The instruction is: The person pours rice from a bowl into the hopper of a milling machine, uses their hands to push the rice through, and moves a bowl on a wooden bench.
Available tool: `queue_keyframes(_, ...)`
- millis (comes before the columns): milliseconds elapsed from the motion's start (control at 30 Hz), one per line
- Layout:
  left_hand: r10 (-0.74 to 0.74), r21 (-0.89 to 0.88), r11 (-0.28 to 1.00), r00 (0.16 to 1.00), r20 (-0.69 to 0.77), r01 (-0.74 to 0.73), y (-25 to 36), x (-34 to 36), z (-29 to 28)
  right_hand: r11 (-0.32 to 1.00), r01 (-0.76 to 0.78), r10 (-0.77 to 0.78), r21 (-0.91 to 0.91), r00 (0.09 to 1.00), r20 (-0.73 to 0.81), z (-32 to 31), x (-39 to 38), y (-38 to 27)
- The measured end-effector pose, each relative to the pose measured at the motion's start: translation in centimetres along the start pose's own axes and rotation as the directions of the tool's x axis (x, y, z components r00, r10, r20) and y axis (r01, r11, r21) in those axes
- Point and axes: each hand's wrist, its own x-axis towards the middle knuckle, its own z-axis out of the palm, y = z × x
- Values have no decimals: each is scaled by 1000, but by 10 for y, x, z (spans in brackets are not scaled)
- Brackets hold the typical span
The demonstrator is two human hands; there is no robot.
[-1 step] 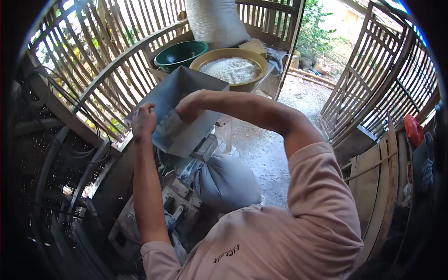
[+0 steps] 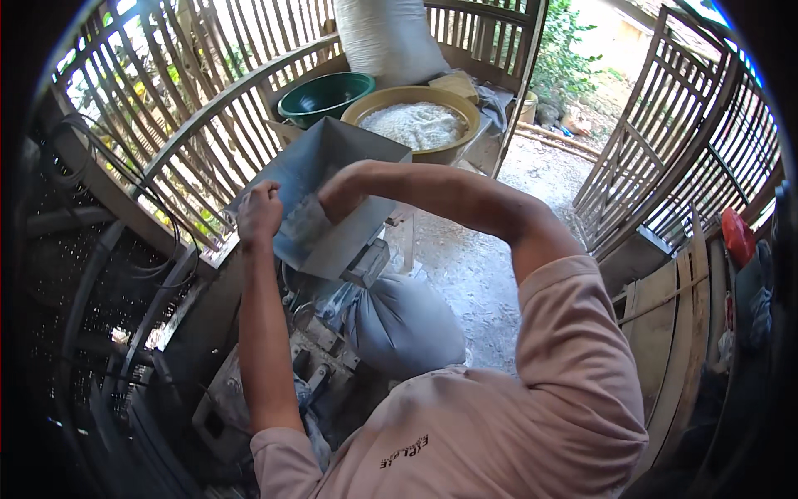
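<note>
A grey sheet-metal hopper with sloping walls stands in front of me, with some whitish material low inside it. My left hand is closed at the hopper's left rim, fingers curled. Reaching over the right wall, my right hand is down inside the hopper; it is slightly blurred and its fingers are hidden. Below the hopper, a bulging grey cloth bag sits against the metal machine.
Behind the hopper stand a yellowish basin heaped with white grainy stuff and a green basin. A tall white sack leans at the back. Slatted walls surround the space; a slatted gate stands open at the right. Cables hang at the left.
My right hand has shifted slightly inside the hopper and looks more blurred. The whole view has moved a little; my left hand stays at the rim.
</note>
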Motion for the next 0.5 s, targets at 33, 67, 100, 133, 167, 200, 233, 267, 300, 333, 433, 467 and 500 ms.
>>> queue_keyframes(33, 3, -6, 1000, 1000, 8, -3, 3, 1, -1, 981, 92, -100, 173, 994, 38, 0, -4, 9)
queue_keyframes(67, -2, -4, 1000, 1000, 0, 2, 6, 1, -3, 981, 97, -104, 166, 994, 37, 5, -4, 24)
queue_keyframes(100, 72, -39, 997, 996, 47, -70, 45, 6, 10, 975, 103, -79, -199, 989, 127, 36, -27, 74)
queue_keyframes(133, 119, -63, 991, 989, 85, -114, 73, 9, 19, 829, 164, -43, -534, 972, 231, 56, -46, 103)
queue_keyframes(167, 65, -68, 996, 994, 84, -59, 61, 6, 14, 810, 210, -90, -547, 967, 238, 40, -33, 86)
queue_keyframes(200, -24, -28, 999, 998, 55, 25, 33, -2, 3, 911, -20, 101, -412, 979, 175, 7, -13, 46)
queue_keyframes(233, -68, 12, 998, 996, 63, 67, 25, -8, -6, 923, -294, 336, -247, 931, 145, -15, -12, 16)
queue_keyframes(267, -81, 36, 996, 994, 76, 79, 27, -7, -11, 921, -280, 325, -271, 936, 137, -16, -19, 3)
queue_keyframes(300, -94, 37, 995, 994, 52, 92, 25, -5, -11, 986, -102, 81, 128, 984, 161, -13, -27, -10)
queue_keyframes(333, -58, 15, 998, 997, 58, 57, 26, -1, -3, 852, 84, -154, 518, 984, 94, -8, -30, -14)
queue_keyframes(433, -13, -19, 1000, 997, 80, 15, 38, 0, 1, 966, 117, -145, 232, 984, 107, 2, -16, -11)
queue_keyframes(467, -1, -30, 1000, 995, 97, 4, 44, -1, 1, 966, 116, -144, 230, 984, 110, 0, -20, 0)
queue_keyframes(500, 0, -34, 999, 995, 100, 4, 39, 0, 2, 927, -153, 113, 342, 985, 134, -13, -26, 5)
